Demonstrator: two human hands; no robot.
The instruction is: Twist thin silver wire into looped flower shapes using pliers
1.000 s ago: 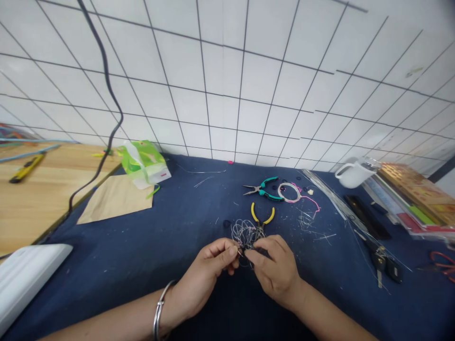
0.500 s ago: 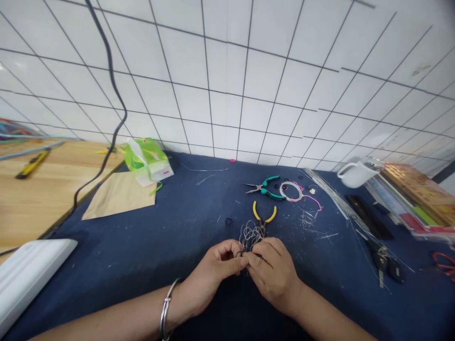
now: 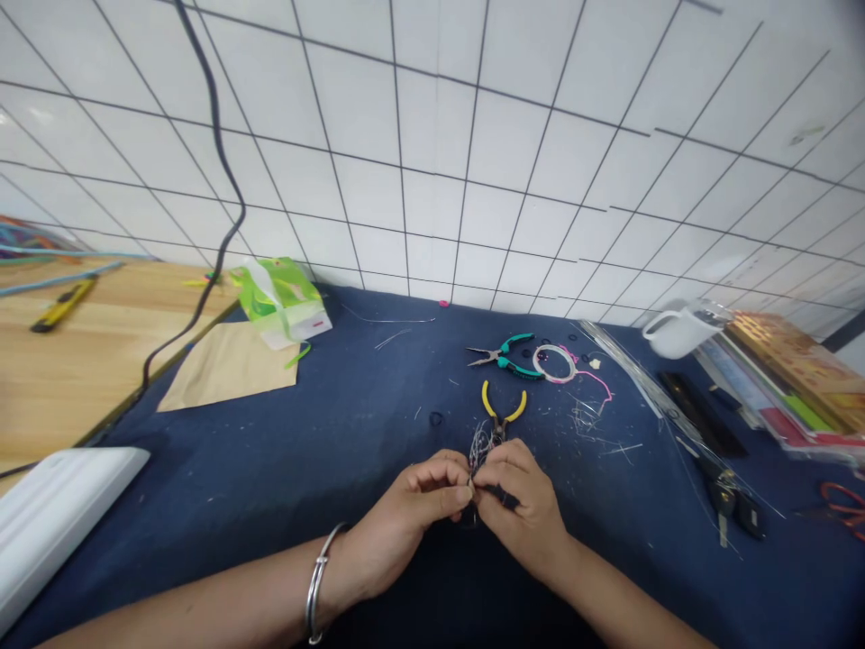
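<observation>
A bunch of thin, looped wire (image 3: 479, 443) rises between my two hands. My left hand (image 3: 420, 494) pinches its lower end between thumb and fingers, a silver bangle at the wrist. Pressed against the same spot, my right hand (image 3: 523, 505) also has thumb and fingertips together on the wire. The fingers hide most of the wire's base. Just beyond the hands lie yellow-handled pliers (image 3: 498, 422), handles spread and jaws partly behind the wire. Farther back are teal-handled long-nose pliers (image 3: 501, 354), beside a ring-shaped coil (image 3: 554, 379) with pink cord.
Wire offcuts (image 3: 587, 416) and a small black ring (image 3: 436, 419) lie on the dark blue cloth (image 3: 351, 397). At right are keys (image 3: 725, 505), a white mug (image 3: 679, 332) and stacked books. Left are a brown paper sheet (image 3: 230, 370), a green packet (image 3: 284, 293) and a white device (image 3: 68, 514).
The wire loops have drawn into a narrower, more upright bunch between the hands. My right fingers have shifted, and a dark strand that stuck out over them no longer shows there.
</observation>
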